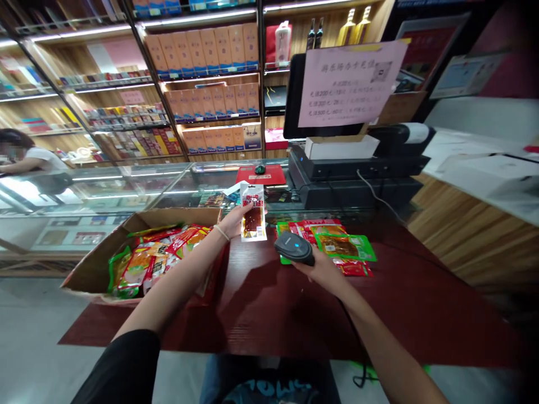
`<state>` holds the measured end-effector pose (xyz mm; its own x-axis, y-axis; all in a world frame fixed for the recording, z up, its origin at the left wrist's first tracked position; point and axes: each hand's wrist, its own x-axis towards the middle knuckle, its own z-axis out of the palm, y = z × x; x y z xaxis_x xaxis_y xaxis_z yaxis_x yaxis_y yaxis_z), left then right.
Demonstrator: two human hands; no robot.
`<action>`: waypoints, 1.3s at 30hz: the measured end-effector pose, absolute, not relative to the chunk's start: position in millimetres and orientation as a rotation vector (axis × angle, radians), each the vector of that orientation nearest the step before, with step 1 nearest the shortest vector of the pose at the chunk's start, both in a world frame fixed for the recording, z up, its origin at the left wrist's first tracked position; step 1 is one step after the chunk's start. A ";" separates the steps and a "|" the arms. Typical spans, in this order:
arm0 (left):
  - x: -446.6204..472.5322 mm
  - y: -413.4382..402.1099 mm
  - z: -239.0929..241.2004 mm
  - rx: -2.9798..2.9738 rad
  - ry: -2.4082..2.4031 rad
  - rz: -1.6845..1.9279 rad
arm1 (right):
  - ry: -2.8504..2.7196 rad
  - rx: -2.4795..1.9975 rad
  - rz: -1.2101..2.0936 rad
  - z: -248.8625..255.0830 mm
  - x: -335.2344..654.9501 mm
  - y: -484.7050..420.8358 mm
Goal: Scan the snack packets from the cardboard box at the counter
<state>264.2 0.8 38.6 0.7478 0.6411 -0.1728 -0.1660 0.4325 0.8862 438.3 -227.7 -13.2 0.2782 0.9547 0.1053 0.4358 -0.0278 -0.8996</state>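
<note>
My left hand (236, 220) grips a snack packet (254, 216) by its left side, thumb on the front. The packet is white with red lettering and a window showing brown food. In my right hand (322, 268) is a black barcode scanner (293, 247) with a small blue light, its head pointing left toward the packet. A cable hangs from it past my wrist. Behind the scanner lies a pile of red and green snack packets (345, 245), partly covered by it. Left of my left forearm stands an open cardboard box (90, 266) full of similar packets.
A dark red table (261, 325) carries the box and pile. Behind it are a glass counter (172, 185), a red mat (273, 175) with a mouse, and a register screen with a pink notice (351, 84). Shelves of boxed goods line the wall. Another person (37, 160) is at far left.
</note>
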 end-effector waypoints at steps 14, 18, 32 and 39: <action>425.0 -51.1 -38.1 2.041 0.676 0.502 | -0.652 -1.666 0.648 -18.5 527.0 -289.1; 450.9 -73.8 -53.0 2.236 0.519 0.306 | -0.596 -1.621 0.611 -22.2 538.4 -299.2; 397.5 -52.7 -30.6 2.533 0.448 0.274 | -0.659 -1.563 0.638 -8.7 515.7 -270.9; 283.5 -23.9 33.4 2.298 0.459 0.522 | -0.868 -1.526 0.756 20.6 459.4 -216.9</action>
<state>283.5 -23.9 33.4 0.8542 0.4648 0.2330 0.1709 -0.6743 0.7184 459.4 -216.9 20.6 0.5161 0.8565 0.0068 0.1111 -0.0591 -0.9920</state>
